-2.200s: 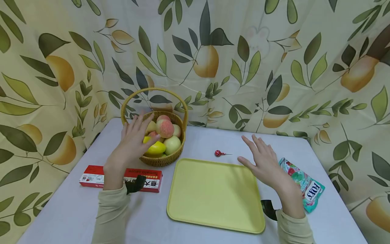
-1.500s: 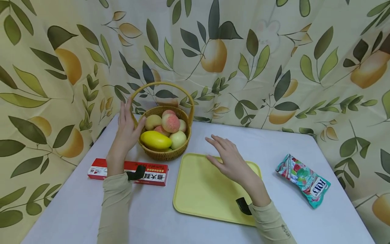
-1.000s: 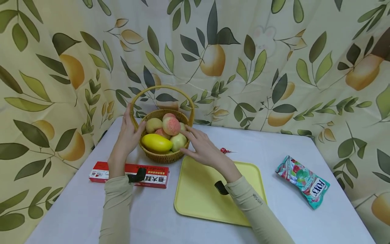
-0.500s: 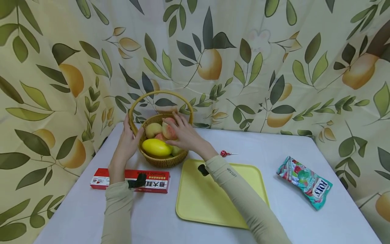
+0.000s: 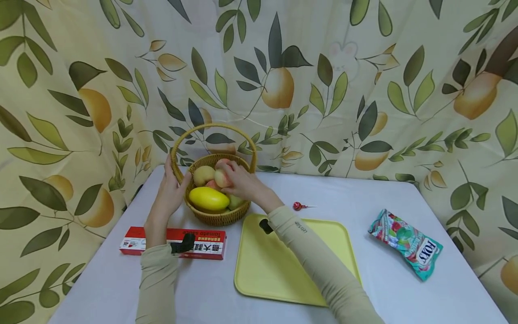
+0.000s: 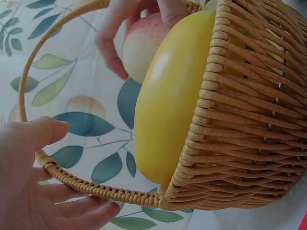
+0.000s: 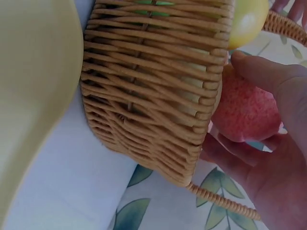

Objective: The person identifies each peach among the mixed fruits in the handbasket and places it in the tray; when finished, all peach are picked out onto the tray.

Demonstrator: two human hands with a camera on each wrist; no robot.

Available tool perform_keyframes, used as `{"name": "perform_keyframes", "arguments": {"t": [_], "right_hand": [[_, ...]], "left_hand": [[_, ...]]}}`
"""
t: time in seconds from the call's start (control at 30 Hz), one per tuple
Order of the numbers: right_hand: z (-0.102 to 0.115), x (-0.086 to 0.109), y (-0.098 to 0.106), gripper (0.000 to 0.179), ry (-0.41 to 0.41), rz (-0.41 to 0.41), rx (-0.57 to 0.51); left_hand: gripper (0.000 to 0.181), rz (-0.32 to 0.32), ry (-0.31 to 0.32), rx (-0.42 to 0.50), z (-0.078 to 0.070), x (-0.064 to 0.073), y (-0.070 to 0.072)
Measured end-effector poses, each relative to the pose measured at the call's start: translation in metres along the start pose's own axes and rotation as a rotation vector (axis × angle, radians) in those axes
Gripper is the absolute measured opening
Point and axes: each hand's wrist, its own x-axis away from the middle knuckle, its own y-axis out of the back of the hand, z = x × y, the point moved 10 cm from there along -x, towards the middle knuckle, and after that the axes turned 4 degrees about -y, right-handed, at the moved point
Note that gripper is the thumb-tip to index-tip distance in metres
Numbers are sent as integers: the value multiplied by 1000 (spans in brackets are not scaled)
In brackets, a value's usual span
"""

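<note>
A wicker basket (image 5: 218,219) full of fruit stands at the back left, its tall handle (image 5: 215,125) arching over it. Inside, my right hand (image 5: 244,183) grips a pink-and-cream peach (image 5: 222,178); the right wrist view shows thumb and fingers round the peach (image 7: 247,108). My left hand (image 5: 167,191) is at the handle's left side. In the left wrist view, the left hand (image 6: 38,177) has fairly straight fingers beyond the handle and its thumb on the near side. A yellow oblong fruit (image 6: 172,96) lies at the basket's front. Other round fruits are partly hidden.
A yellow tray (image 5: 279,270) lies in front of the basket, partly under my right forearm. A red tomato sauce box (image 5: 202,245) lies left, behind my left wrist. A red lollipop (image 5: 297,206) is behind the tray, and a teal FOX'S bag (image 5: 406,243) is at right.
My right hand has moved left from above the tray into the basket and taken hold of the peach. My left hand has come to the handle's left side and stays there.
</note>
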Motion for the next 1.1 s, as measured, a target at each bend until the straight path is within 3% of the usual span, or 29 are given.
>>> {"name": "perform_keyframes", "arguments": {"t": [0.2,0.57,0.7,0.93,1.1], "right_hand": [[8,1,0,59,12,-26,37],[13,22,11,71,23,-39,34],[9,43,15,70,-5,-20,29],[-3,95,27,60,-103,-103,-80],[-5,121,31,59,-122,-107,-122]], "left_hand": [[91,11,13,4,2,1,0],[91,-3,-17,-5,-1,-2,1],[90,-8,-15,5,-1,-2,1],[89,-10,-41,2,-5,-4,3],[89,-9,-20,23,-1,-3,3]]}}
